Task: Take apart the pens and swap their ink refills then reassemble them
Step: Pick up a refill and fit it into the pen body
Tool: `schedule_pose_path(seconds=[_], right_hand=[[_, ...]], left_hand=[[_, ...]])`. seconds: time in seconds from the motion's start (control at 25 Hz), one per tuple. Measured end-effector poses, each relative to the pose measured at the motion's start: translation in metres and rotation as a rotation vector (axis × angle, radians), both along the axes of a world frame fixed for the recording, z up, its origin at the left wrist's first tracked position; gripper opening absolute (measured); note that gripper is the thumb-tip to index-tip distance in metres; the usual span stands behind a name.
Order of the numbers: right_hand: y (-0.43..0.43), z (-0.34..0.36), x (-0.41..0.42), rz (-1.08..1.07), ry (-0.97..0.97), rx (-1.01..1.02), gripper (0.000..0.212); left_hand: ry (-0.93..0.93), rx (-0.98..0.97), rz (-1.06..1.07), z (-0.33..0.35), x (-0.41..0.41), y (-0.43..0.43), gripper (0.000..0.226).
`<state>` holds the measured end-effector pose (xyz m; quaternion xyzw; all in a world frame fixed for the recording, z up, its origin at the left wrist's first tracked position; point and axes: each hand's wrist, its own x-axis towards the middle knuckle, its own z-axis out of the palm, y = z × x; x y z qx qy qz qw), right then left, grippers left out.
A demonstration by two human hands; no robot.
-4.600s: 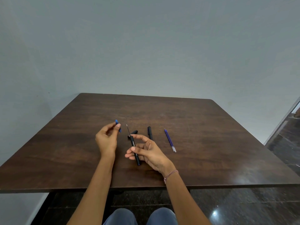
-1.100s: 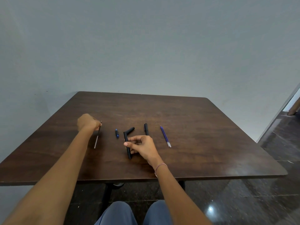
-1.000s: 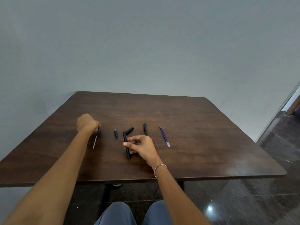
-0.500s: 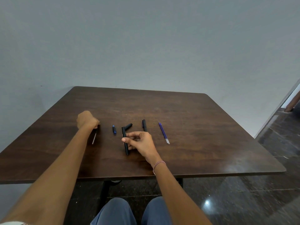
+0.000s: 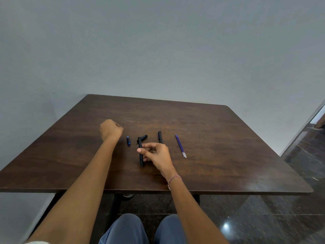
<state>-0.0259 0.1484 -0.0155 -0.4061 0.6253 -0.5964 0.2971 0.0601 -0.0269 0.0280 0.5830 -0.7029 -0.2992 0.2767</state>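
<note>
Head view. Dark wood-grain table (image 5: 219, 155), glossy, is filling mid-frame. Right hand (image 5: 156, 154) is pinching a matte black pen barrel (image 5: 140, 161) at centre. Left hand (image 5: 110, 129), fisted, contents hidden, is resting centre-left. Lying loose: blue cap (image 5: 128, 140), black cap (image 5: 144, 137), second black barrel (image 5: 160, 136), slim blue refill (image 5: 180, 146) right of centre.
</note>
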Motion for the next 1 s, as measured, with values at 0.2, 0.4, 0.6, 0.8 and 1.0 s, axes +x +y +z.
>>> schedule_pose_path(seconds=[0.2,0.4,0.6,0.8,1.0], right_hand=[[0.004,0.002,0.0,-0.019,0.038,-0.034,0.021],[0.004,0.003,-0.002,-0.3,0.156,-0.181,0.022],[0.004,0.002,-0.003,-0.434,0.208,-0.228,0.021],[0.003,0.002,-0.007,-0.459,0.252,-0.235,0.016],[0.006,0.004,-0.001,-0.402,0.213,-0.18,0.018]], left_hand=[[0.206,-0.085,-0.054,-0.003,-0.01,0.033,0.011],[0.45,-0.193,-0.278,-0.021,-0.012,0.081,0.014],[0.524,-0.051,-0.402,-0.042,-0.009,0.107,0.026],[0.681,0.058,-0.518,-0.041,-0.001,0.113,0.042],[0.674,0.002,-0.504,-0.039,0.004,0.116,0.034]])
